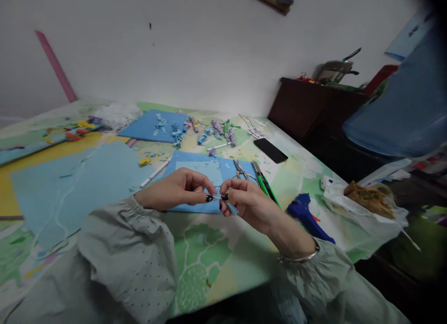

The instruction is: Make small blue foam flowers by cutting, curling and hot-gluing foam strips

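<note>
Hands [181, 189] [244, 200] pinch blue strip [230, 206] | table edge [223, 298] near

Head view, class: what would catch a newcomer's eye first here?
Two hands, left hand and right hand, meet at centre, fingers pinching a small pale-blue foam strip over a blue foam sheet. A blue plastic glue gun lies right; a black flat phone lies behind.

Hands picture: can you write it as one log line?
left hand: pinching small light-blue foam strip | right hand: pinching same strip | below: blue foam sheet
</note>
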Available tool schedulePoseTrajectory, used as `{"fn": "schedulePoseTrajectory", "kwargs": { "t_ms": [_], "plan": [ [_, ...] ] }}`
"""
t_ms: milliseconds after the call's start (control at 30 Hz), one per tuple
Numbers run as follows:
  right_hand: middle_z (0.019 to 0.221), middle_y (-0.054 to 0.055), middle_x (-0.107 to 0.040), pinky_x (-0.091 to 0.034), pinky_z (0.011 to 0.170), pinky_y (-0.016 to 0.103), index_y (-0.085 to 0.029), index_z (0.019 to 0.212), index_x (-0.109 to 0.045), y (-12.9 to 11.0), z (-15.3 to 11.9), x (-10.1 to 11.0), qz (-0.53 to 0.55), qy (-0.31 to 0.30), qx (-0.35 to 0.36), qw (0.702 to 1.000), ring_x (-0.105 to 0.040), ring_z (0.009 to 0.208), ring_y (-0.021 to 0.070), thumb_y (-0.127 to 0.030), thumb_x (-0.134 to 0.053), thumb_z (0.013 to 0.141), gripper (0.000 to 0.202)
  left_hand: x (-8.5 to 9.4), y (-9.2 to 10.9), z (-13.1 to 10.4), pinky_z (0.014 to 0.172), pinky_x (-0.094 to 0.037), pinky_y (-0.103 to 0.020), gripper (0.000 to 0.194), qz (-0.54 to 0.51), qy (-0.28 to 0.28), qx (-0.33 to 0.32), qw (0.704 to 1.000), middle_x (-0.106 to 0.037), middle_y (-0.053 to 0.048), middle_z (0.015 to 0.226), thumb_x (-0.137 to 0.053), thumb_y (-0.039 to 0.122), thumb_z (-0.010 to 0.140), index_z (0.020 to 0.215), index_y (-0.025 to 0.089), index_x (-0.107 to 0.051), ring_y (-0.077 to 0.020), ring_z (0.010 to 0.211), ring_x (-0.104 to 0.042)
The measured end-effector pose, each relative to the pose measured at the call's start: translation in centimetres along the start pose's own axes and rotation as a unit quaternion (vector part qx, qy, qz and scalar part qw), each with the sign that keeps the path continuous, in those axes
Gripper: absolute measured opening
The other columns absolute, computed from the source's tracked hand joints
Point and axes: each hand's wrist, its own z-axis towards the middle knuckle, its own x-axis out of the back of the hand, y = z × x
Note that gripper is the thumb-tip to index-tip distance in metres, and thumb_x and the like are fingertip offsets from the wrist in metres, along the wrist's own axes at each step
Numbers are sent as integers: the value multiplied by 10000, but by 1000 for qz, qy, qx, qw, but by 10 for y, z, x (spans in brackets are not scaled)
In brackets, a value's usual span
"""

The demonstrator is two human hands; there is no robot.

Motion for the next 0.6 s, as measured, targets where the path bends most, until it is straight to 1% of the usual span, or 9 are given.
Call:
{"fn": "schedulePoseTrajectory", "kwargs": {
  "t_ms": [100, 167, 400, 500, 600],
  "plan": [
    [577, 0, -609, -432, 584, 232, -139, 752, -565, -1, 11, 2, -30, -23, 2, 999, -559, 548, 96, -76, -541, 686, 94, 2, 0, -2, 459, -251, -193, 188, -18, 17, 21, 999, -371, 65, 491, -591, 279, 708, 818, 133, -635, -61, 472, -311],
    [574, -2, -609, -424, 590, 229, -137, 741, -567, 0, 15, 5, -56, -22, 16, 998, -560, 556, 96, -67, -554, 669, 101, 2, 2, -3, 452, -245, -190, 177, -24, 22, 36, 999, -385, 61, 496, -582, 270, 706, 802, 130, -633, -60, 472, -312],
    [592, -24, -592, -406, 576, 212, -154, 737, -580, 11, 20, 13, -136, 5, 67, 988, -544, 565, 86, -72, -555, 649, 123, 1, 0, 0, 442, -223, -191, 204, -14, 11, 66, 998, -394, 56, 518, -565, 297, 720, 827, 136, -632, -60, 475, -294],
    [613, -29, -575, -390, 556, 208, -161, 729, -581, 12, 21, 14, -198, 25, 89, 976, -528, 576, 86, -84, -557, 648, 114, 0, -4, 3, 442, -222, -196, 205, 3, 9, 80, 997, -400, 51, 526, -546, 302, 732, 827, 141, -629, -64, 479, -299],
    [638, -23, -568, -392, 562, 214, -165, 734, -577, 12, 19, 12, -247, 44, 120, 961, -523, 602, 91, -99, -552, 665, 99, -1, -6, 4, 460, -237, -198, 183, 11, 6, 78, 997, -432, 38, 560, -534, 284, 736, 810, 146, -627, -68, 500, -318]
  ]
}}
